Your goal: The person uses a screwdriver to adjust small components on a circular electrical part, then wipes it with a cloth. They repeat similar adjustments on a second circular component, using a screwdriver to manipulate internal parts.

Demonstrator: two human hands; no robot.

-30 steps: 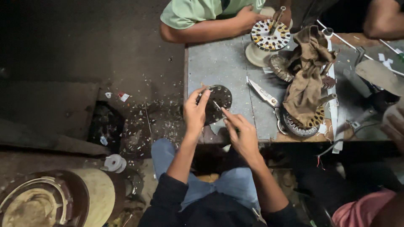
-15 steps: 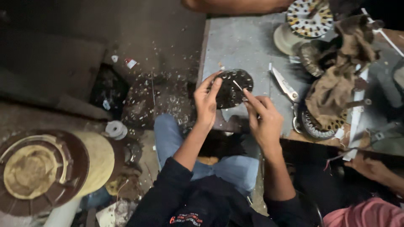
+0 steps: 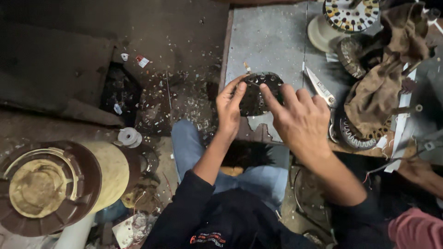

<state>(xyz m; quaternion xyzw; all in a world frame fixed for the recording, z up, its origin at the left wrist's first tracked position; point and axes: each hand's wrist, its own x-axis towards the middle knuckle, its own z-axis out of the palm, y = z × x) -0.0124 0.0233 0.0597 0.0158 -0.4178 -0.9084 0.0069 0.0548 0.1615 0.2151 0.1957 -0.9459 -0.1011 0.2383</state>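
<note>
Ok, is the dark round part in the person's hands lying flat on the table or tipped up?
Tipped up. The dark round part shows its face to the camera, the left hand gripping its left edge and the right hand fingering its top above the grey table.

The right hand (image 3: 302, 120) covers the lower right of the dark round stator disc (image 3: 258, 92). The top edge crops the wound stator (image 3: 351, 14). A brown rag (image 3: 385, 83) hides most of the ring-shaped stator (image 3: 357, 136) beneath it.

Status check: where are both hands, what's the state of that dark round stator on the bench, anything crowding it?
Left hand grips dark round stator at its left edge. Right hand fingers on its top face. Scissors lie close right, apart from it.
</note>
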